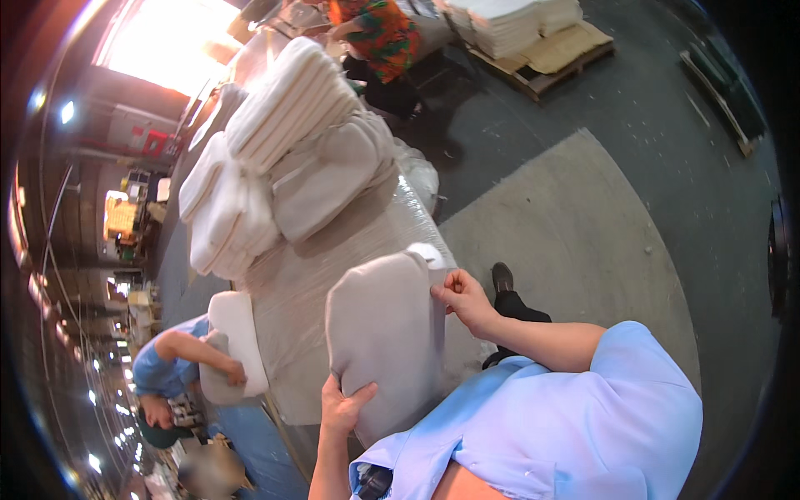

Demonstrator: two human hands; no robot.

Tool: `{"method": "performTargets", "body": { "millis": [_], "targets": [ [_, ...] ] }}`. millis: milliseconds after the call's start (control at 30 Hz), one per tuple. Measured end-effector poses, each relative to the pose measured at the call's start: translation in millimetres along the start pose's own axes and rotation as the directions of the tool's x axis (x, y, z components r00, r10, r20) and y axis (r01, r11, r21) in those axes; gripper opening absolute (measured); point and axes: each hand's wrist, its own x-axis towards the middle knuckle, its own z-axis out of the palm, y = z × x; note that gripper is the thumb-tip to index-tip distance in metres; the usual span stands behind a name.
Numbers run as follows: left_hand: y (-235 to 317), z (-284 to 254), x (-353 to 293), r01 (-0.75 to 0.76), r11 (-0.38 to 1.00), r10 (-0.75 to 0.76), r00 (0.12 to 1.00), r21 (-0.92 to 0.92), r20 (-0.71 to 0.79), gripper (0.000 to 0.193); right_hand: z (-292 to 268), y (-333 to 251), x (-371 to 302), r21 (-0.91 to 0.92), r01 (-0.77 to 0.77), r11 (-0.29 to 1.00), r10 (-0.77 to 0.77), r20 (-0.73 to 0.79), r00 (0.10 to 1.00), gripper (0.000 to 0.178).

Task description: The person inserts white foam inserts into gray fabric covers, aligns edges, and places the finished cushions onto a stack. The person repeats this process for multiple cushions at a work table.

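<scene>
A grey fabric-covered cushion (383,333) stands tilted on the table in front of me. White foam (427,255) shows at its far right corner, past the edge of the cover. My left hand (343,407) grips the cushion's near left edge, thumb on the face and fingers behind. At the right side, my right hand (467,302) has thumb and forefinger pinched at the cover's edge near the bare foam. The cushion hides its own back and the fingers of my left hand in part.
Plastic film wraps the table (292,333). Farther along it lie piled white foam pads (292,100) and grey covered cushions (329,179). On the left, a co-worker (171,358) handles a white pad (237,333). Another person (379,37) is beyond the piles. A loaded wooden pallet (550,67) sits on the floor.
</scene>
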Motion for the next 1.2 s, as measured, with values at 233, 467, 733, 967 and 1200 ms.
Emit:
{"method": "performTargets", "body": {
  "millis": [233,467,733,967,1200],
  "targets": [
    [-20.1,19.4,10.9,-0.002,0.958,-0.025,0.996,0.286,0.090,0.066,-28.1,49.8,-23.0,0.040,-0.133,0.990,0.139,-0.230,0.963,0.035],
    [-27.0,30.8,20.6,0.003,0.944,-0.043,0.993,0.330,0.114,0.066,-33.5,46.1,-32.7,0.004,-0.117,0.993,0.111,-0.325,0.939,0.031],
    [-29.7,31.3,26.5,0.007,0.934,-0.067,0.986,0.357,0.156,0.066,-44.5,56.4,-32.5,0.036,-0.105,0.994,0.111,-0.309,0.945,0.029],
    [-46.2,38.9,25.9,0.027,0.957,-0.073,0.986,0.290,0.148,0.064,-47.1,67.8,-34.1,-0.027,-0.118,0.993,0.093,-0.454,0.886,0.034],
    [-44.8,52.9,24.5,0.085,0.969,-0.115,0.986,0.233,0.121,0.063,-51.2,89.1,-27.7,-0.092,-0.037,0.995,-0.005,-0.416,0.909,0.030]
  ]
}}
